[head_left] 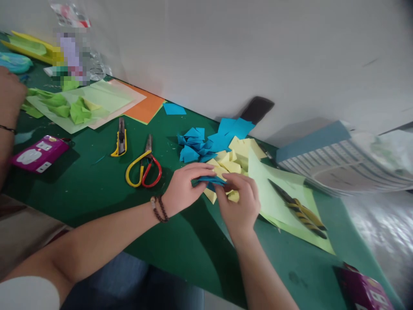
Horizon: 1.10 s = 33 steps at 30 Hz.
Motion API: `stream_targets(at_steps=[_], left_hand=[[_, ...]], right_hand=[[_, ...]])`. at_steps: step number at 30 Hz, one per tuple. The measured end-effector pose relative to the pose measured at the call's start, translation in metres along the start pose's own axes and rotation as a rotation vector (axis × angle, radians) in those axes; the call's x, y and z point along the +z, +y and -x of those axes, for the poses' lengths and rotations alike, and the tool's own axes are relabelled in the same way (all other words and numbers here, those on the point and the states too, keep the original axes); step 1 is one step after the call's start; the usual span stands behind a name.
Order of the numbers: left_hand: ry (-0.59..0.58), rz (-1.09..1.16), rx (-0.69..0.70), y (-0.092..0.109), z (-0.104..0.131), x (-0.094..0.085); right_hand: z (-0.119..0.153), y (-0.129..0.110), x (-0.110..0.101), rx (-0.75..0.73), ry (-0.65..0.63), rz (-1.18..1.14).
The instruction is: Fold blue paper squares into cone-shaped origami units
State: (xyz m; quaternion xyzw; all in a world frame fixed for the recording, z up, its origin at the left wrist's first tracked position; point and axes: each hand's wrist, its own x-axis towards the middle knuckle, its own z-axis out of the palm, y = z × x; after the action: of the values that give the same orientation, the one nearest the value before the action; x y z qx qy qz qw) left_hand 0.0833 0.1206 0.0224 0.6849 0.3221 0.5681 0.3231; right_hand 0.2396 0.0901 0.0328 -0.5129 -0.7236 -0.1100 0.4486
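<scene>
Between my two hands is a small folded piece of blue paper [211,179]. My left hand [190,185], a beaded bracelet at its wrist, pinches the paper's left end. My right hand [240,196] grips the other end between thumb and fingers. Just beyond them lie a heap of folded blue paper pieces [195,144] and a heap of folded yellow paper pieces [230,161], the yellow partly hidden by my hands. Scissors [144,168] with one yellow and one red handle rest left of my left hand.
A yellow utility knife [121,140] lies beyond the scissors. Pliers [300,209] rest on green paper [267,193] at right, near a striped box [335,159]. Another person's arm [9,107] reaches in at left, by a purple box [41,153] and green folded pieces [80,111].
</scene>
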Motion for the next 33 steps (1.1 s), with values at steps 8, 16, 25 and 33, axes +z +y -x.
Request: stream_targets(at_steps=[8, 16, 25, 33], left_hand=[[-0.034, -0.022, 0.036, 0.005, 0.000, -0.003], [0.012, 0.010, 0.089, 0.008, 0.001, -0.002], [0.017, 0.015, 0.158, 0.006, 0.002, -0.003], [0.032, -0.002, 0.158, 0.004, 0.001, -0.001]], right_hand=[[-0.004, -0.004, -0.006, -0.190, 0.069, 0.037], [-0.003, -0.007, -0.006, -0.201, 0.067, -0.003], [0.000, -0.010, -0.001, -0.110, 0.037, -0.089], [0.002, -0.013, 0.001, 0.000, 0.019, -0.167]])
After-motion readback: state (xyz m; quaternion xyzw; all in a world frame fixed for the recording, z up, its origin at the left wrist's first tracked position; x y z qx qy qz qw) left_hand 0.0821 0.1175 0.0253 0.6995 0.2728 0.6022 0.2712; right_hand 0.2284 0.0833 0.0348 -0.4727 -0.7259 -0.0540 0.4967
